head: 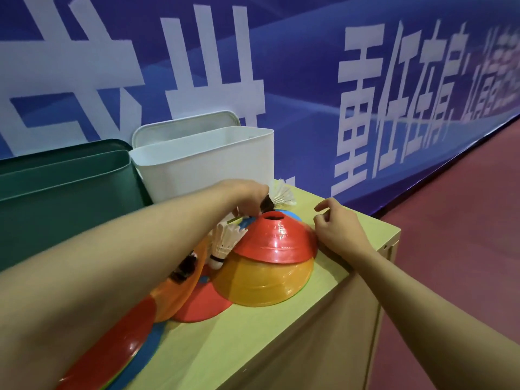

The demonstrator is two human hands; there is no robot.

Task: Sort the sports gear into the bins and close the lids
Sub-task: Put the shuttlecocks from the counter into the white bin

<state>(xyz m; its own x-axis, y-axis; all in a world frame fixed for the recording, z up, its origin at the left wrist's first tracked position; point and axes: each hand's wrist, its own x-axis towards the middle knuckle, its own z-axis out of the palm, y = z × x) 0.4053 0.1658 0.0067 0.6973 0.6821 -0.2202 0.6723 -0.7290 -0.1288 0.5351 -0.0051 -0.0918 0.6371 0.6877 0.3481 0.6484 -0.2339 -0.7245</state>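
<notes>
Cones everywhere near me: flat red and blue ones under my left forearm, then the yellow cone (264,280) with the red cone (277,239) sitting tilted on top of it, all on the light wood tabletop (253,333). A white shuttlecock (225,243) is wedged cork-down just left of that stack, so I reckon it's the next one to fish out. My right hand (337,229) is resting at the red cone's right edge, fingers loosely curled and holding nothing, basically steadying the pile. Past that, my left hand (247,197) is pinching the dark cork end of another shuttlecock (281,195), feathers pointing away toward the wall. Tip, I think: hold it by the cork like this, not the feathers, since they look easy to crush, and lift it straight up so my forearm doesn't drag the cone stack over. Behind the pile stand the white bin (202,164) and the green bin (64,192), side by side, both open with lids tipped back. I can't tell which bin takes shuttlecocks, can't see inside either, but the white one is closest to my hand. Lids come last.
</notes>
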